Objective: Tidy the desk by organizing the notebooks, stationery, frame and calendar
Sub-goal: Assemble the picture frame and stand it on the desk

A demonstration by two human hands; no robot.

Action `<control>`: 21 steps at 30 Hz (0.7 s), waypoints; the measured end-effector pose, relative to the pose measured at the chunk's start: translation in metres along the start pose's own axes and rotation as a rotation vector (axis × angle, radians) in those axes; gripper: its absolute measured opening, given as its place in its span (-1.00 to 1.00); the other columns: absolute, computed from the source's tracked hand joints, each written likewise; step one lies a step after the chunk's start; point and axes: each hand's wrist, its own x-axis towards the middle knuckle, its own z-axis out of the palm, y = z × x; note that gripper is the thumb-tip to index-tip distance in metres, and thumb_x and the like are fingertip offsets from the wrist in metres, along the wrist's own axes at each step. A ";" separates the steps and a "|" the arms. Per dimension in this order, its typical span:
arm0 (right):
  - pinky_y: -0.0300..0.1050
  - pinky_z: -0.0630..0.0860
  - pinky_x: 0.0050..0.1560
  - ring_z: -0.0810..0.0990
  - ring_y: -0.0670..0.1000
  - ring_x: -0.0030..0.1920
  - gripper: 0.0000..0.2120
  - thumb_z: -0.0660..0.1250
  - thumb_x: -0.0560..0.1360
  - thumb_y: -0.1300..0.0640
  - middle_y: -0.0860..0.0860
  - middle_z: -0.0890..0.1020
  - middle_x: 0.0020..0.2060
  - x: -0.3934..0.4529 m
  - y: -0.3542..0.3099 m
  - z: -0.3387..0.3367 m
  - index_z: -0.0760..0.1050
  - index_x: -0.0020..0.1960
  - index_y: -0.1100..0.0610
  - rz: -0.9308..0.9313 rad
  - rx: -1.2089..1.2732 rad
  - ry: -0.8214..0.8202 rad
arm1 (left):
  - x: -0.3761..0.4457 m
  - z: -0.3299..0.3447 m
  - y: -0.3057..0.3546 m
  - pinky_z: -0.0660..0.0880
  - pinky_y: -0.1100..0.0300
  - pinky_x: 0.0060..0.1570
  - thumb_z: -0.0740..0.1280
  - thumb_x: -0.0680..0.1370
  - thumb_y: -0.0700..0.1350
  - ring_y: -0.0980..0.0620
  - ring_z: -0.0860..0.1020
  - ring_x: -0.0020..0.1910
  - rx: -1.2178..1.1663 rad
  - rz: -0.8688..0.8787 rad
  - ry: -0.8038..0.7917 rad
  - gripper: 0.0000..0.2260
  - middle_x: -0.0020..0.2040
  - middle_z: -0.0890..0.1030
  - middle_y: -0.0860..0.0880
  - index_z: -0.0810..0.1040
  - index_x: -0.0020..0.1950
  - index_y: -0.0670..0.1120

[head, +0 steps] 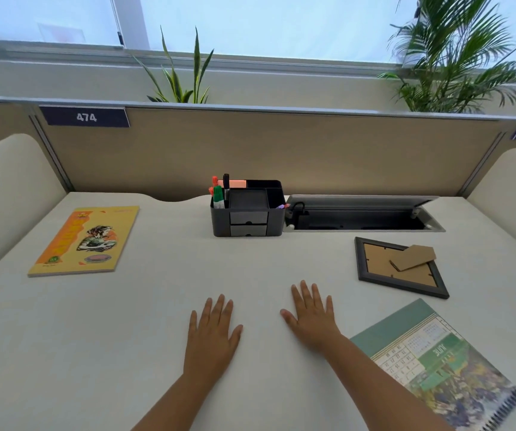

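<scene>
Our left hand (211,332) and right hand (312,318) lie flat, fingers spread, holding nothing. Right of them the frame (401,269) lies face-down; we judge standing it comes next.

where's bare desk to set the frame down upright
Widest bare patch: between the yellow notebook and the organizer, running toward the left hand. A smaller one lies between organizer and both hands. The right side is crowded: frame, calendar and open cable tray.
</scene>
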 end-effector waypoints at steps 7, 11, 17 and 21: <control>0.14 -0.35 0.41 -0.37 0.05 0.47 0.26 -0.75 -0.14 -0.48 0.00 -0.32 0.48 0.004 -0.002 -0.003 -0.33 0.48 0.03 -0.007 -0.019 -0.005 | 0.003 0.001 -0.001 -0.14 0.10 0.36 -0.18 0.58 0.20 0.01 0.24 0.35 -0.020 -0.015 0.012 -0.47 0.30 0.50 -0.02 0.40 0.30 -0.02; 0.15 -0.35 0.41 -0.37 0.06 0.47 0.26 -0.74 -0.14 -0.48 0.00 -0.32 0.49 0.003 -0.001 -0.001 -0.32 0.48 0.03 0.004 -0.022 -0.023 | 0.002 0.005 -0.001 -0.18 0.12 0.38 -0.19 0.57 0.21 0.05 0.03 0.44 -0.028 -0.016 0.032 -0.49 0.29 0.50 -0.02 0.33 0.31 0.00; 0.13 -0.35 0.41 -0.36 0.05 0.47 0.26 -0.73 -0.13 -0.49 0.00 -0.32 0.49 0.006 -0.001 -0.007 -0.33 0.48 0.04 0.015 -0.020 -0.019 | 0.009 0.004 -0.001 -0.18 0.11 0.38 -0.18 0.57 0.21 0.18 -0.21 0.47 -0.043 -0.019 0.097 -0.49 0.28 0.51 -0.02 0.34 0.31 0.00; 0.14 -0.34 0.41 -0.35 0.05 0.47 0.27 -0.72 -0.15 -0.50 -0.01 -0.31 0.49 0.006 -0.002 -0.010 -0.33 0.48 0.03 0.028 -0.021 -0.031 | 0.011 0.003 0.000 -0.13 0.08 0.37 -0.18 0.57 0.21 0.17 -0.16 0.48 -0.056 -0.007 0.084 -0.49 0.28 0.52 -0.03 0.34 0.30 -0.01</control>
